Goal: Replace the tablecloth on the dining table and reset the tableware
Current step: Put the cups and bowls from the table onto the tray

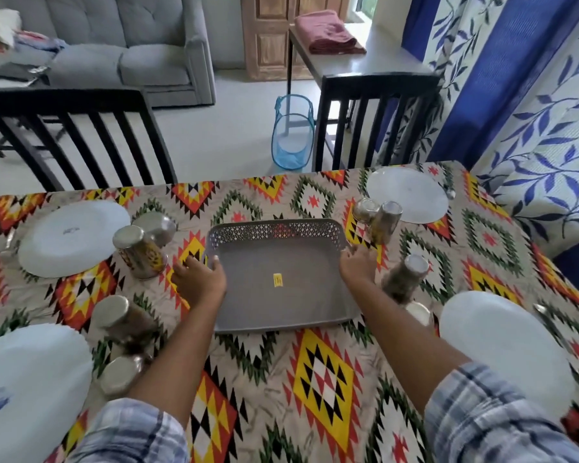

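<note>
We note left hand (199, 279) and right hand (358, 266) each curled over a side rim of the grey tray (274, 226), centre frame; the writing on its yellow sticker (277, 280) is too small to read.

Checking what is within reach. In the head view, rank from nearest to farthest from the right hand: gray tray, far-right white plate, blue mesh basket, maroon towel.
1. gray tray: the right hand grips its right rim.
2. white plate: far right corner of the table.
3. blue mesh basket: floor beyond it.
4. maroon towel: on the side table, farthest back.
</note>
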The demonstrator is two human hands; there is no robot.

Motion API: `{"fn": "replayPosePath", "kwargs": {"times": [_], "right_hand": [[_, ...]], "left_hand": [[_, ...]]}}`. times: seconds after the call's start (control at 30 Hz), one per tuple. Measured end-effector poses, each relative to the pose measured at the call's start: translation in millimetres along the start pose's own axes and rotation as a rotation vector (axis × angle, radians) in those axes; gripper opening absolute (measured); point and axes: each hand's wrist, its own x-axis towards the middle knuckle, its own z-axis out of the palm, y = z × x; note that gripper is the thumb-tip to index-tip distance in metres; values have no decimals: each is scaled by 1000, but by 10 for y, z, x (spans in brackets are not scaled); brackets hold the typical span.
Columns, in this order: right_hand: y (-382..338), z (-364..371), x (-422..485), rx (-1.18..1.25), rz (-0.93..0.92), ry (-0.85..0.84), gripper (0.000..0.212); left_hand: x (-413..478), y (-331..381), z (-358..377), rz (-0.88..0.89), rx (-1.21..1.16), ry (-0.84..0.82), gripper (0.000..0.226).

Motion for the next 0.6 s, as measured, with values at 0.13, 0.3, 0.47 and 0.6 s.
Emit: {"fn": "replayPosePath", "kwargs": {"times": [0.13,0.3,0.47,0.6], "right_hand": [[90,-384,128,-326,-205,236,54],[529,-848,239,-474,9,150,56],[945,-964,381,-320,-127,-23,51],[708,-1300,731,-41,-294,53,58]], "left_hand": [[-289,482,55,342,-70,85,50],[-828,1285,462,638,-262,-264,28],[-1491,1895,913,528,-435,-659,21],[-1636,2177,1179,81,-752,-854,39]]}}
